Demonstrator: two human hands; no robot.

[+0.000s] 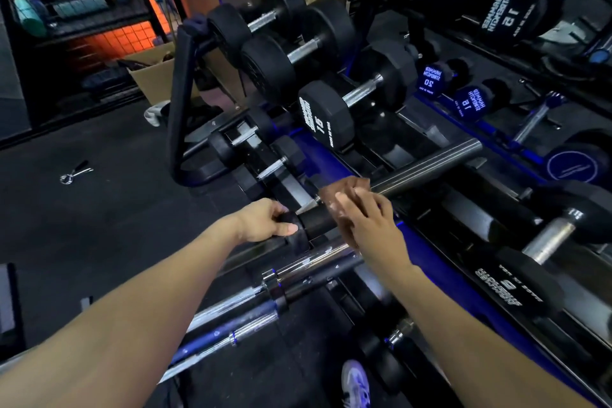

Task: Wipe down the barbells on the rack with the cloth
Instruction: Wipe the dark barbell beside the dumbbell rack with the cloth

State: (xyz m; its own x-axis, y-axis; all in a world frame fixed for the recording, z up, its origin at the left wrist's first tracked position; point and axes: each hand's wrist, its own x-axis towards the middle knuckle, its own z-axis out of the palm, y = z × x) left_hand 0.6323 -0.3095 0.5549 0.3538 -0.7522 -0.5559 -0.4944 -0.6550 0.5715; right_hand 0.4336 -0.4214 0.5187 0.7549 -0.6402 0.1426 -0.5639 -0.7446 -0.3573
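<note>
Nearest lie two long chrome steel barbells (298, 272) on the low rack, not yet touched by the cloth. Just above them, the left hand (265, 222) curls around the black collar of a dark steel barbell sleeve (427, 164) and steadies it, while the right hand (364, 222) pinches a brown folded cloth (344, 195) against that sleeve (the wiping step, I judge). Next the cloth should slide outward toward the far end. Behind stand black rubber dumbbells (328, 116).
</note>
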